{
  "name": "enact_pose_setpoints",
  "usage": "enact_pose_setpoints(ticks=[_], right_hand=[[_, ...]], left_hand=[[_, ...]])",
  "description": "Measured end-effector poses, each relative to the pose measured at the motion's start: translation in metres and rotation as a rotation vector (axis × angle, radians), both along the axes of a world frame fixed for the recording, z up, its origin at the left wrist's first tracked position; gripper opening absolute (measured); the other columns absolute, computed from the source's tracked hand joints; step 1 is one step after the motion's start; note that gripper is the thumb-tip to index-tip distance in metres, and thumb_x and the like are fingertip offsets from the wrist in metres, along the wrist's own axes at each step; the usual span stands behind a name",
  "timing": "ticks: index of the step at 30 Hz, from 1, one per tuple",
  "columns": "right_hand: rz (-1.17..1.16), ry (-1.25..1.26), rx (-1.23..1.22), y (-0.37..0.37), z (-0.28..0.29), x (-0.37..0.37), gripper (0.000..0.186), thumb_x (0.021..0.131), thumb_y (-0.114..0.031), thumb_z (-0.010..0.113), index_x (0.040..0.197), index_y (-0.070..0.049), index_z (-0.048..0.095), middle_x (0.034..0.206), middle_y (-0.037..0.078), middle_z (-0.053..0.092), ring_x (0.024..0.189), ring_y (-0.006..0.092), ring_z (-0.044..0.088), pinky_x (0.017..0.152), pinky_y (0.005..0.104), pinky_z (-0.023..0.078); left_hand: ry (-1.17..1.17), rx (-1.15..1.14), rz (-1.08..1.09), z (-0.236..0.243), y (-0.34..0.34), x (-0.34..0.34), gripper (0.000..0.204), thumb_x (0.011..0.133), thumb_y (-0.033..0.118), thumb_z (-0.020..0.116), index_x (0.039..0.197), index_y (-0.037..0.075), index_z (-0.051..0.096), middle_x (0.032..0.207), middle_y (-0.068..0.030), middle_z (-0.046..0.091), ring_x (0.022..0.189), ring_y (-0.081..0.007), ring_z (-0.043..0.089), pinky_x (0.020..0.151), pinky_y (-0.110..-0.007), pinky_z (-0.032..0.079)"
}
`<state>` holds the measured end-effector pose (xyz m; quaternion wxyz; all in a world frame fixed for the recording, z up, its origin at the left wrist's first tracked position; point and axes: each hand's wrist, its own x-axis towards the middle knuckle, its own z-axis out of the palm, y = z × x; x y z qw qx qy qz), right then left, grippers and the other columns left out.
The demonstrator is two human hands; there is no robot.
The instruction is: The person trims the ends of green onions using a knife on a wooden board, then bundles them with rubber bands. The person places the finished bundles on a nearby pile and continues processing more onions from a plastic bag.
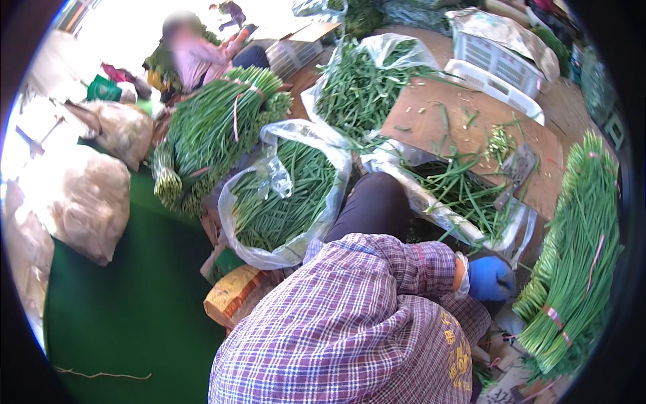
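My left hand (491,277), in a blue glove with a whitish cuff, is at the right, beyond the sleeve of my plaid shirt (323,323). Its fingers are curled closed; anything inside them is hidden. My right hand does not show, and only part of a second plaid sleeve (474,316) appears below the left one. Close to the glove on the right lies a long bundle of green garlic chives (582,249), tied with pink bands. A cleaver (517,174) rests on the brown board (431,111) ahead, beside cut stem pieces and loose green stalks (457,192).
Clear plastic bags of loose greens (286,195) (370,84) stand ahead of my knee (373,209). Large tied bundles (222,121) are piled at left. White crates (494,60) sit at the far right. Beyond the bundles another person (202,57) sits. Green matting (134,303) covers the left floor.
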<state>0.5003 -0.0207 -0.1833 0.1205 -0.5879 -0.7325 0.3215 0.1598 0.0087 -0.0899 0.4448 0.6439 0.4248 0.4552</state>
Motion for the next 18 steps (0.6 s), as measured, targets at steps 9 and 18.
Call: enact_pose_setpoints(ticks=[9, 18], right_hand=[[0.387, 0.195, -0.188, 0.02, 0.119, -0.137, 0.019, 0.083, -0.01, 0.056, 0.099, -0.001, 0.062, 0.085, 0.011, 0.061, 0.064, 0.0144, 0.053, 0.059, 0.0311, 0.045], [0.877, 0.245, -0.115, 0.033, 0.115, -0.3, 0.016, 0.079, -0.002, 0.056, 0.091, 0.003, 0.064, 0.074, 0.008, 0.058, 0.061, 0.0147, 0.051, 0.057, 0.0278, 0.041]], left_hand=[[-0.281, -0.25, 0.907, 0.043, -0.164, -0.208, 0.026, 0.084, 0.019, 0.062, 0.102, 0.001, 0.067, 0.091, -0.0124, 0.068, 0.086, -0.0182, 0.064, 0.082, -0.03, 0.049], [1.233, -1.212, 1.439, -0.078, -0.47, -0.365, 0.096, 0.064, 0.043, 0.077, 0.14, 0.004, 0.032, 0.136, -0.0214, 0.044, 0.128, -0.0362, 0.039, 0.106, -0.04, 0.034]])
